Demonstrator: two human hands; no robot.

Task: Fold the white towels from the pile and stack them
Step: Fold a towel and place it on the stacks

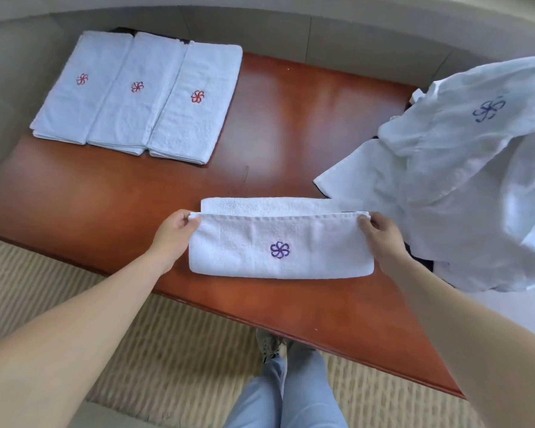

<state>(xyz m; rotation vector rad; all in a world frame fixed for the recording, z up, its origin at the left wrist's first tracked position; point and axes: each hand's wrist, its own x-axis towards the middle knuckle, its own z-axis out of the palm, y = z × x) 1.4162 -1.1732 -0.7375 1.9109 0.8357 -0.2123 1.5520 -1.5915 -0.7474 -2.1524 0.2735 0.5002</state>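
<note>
A white towel [254, 245] with a purple flower emblem lies partly folded near the front edge of the wooden table [278, 125]. Its near layer is doubled over, leaving a strip of the lower layer showing behind. My left hand [175, 233] pinches the folded layer's upper left corner. My right hand [383, 239] pinches the upper right corner. A loose pile of white towels [464, 180] with a blue emblem spreads over the table's right end. Three folded towels [136, 97] with red emblems lie side by side at the far left.
A beige sofa [19, 57] curves round the table's far and left sides. Striped carpet [183, 350] lies below the near edge, where my legs and a shoe stand. Bare wood shows in the table's middle.
</note>
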